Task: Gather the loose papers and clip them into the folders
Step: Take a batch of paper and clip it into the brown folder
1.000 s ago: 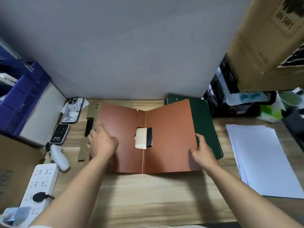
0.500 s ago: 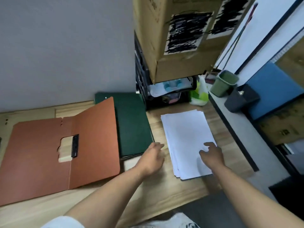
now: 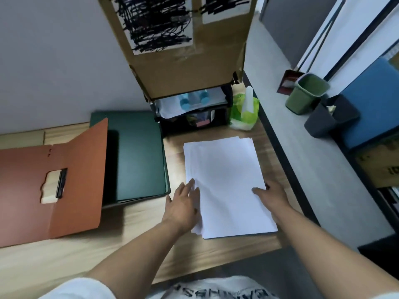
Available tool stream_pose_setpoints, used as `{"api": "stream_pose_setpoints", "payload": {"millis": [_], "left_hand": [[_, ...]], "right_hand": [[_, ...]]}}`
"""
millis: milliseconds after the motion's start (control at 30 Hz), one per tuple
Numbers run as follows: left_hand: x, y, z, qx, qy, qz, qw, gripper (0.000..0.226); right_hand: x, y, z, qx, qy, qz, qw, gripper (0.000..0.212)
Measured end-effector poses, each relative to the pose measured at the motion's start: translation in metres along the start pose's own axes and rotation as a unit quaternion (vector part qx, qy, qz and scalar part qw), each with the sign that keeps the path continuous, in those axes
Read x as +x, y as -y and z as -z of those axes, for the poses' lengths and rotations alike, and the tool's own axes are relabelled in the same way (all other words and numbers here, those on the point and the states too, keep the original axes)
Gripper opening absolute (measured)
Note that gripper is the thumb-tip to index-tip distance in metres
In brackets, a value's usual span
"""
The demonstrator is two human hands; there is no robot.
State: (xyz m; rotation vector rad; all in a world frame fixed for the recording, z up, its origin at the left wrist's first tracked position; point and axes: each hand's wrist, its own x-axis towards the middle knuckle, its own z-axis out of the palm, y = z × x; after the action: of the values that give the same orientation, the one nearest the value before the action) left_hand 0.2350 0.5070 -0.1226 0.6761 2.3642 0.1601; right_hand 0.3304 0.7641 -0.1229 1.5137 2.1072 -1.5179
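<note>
Papers (image 3: 224, 180) lie between the fingers (image 3: 191, 184) (touching both edges).

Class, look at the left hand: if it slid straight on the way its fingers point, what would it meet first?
The paper stack; the left hand points at its left edge, and the fingertips seem to touch it.

Cardboard box (image 3: 183, 46), green bin (image 3: 306, 93), tissue pack (image 3: 245, 111)

White paper stack (image 3: 224, 186) flat on desk, brown folder (image 3: 51, 190) open, green folder (image 3: 138, 154) closed
</note>
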Motion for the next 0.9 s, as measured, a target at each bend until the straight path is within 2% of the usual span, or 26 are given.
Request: {"api": "stream_pose_setpoints", "payload": {"millis": [300, 533, 800, 900], "left_hand": [[0.0, -0.002, -0.001, -0.016, 0.023, 0.011, 1.0, 0.085], [0.003, -0.006, -0.002, -0.013, 0.022, 0.029, 0.999, 0.08], [0.006, -0.005, 0.003, -0.052, -0.006, 0.044, 0.998, 0.082], [0.007, -0.003, 0.001, -0.023, 0.013, 0.04, 0.999, 0.079]], "right_hand": [[0.004, -0.004, 0.015, 0.04, 0.001, -0.007, 0.999, 0.019], [0.008, -0.004, 0.01, 0.055, 0.027, 0.002, 0.998, 0.016], [0.011, -0.007, 0.017, 0.042, -0.006, 0.004, 0.999, 0.023], [0.013, -0.006, 0.017, 0.038, -0.022, -0.008, 0.999, 0.024]]}}
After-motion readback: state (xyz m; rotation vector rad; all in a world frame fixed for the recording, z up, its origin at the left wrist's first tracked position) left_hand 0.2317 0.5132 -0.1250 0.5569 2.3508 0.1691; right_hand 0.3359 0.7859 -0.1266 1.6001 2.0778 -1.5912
